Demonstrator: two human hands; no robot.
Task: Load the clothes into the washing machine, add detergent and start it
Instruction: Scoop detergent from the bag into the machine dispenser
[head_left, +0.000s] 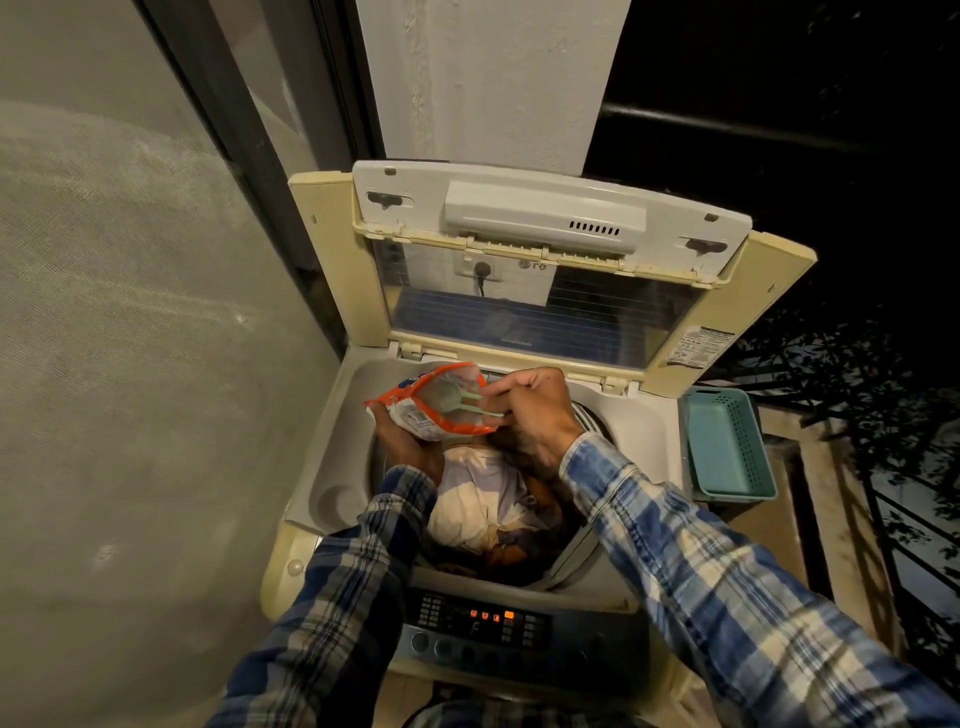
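The top-loading washing machine (332, 467) stands with its lid (545, 270) raised. White, lilac and dark clothes (488, 499) fill the drum. My left hand (402, 439) grips an orange and white detergent pouch (431, 410) from below, above the drum's far left side. My right hand (535, 410) pinches the handle of a pale green scoop (467, 402) whose bowl lies inside the pouch's open mouth. The control panel (483, 623) at the near edge shows lit orange indicators.
A teal plastic basket (727, 447) sits on a ledge right of the machine. A mesh screen and dark door frame (218, 130) close the left side. A white pillar (493, 78) rises behind the lid. A railing and foliage lie at the right.
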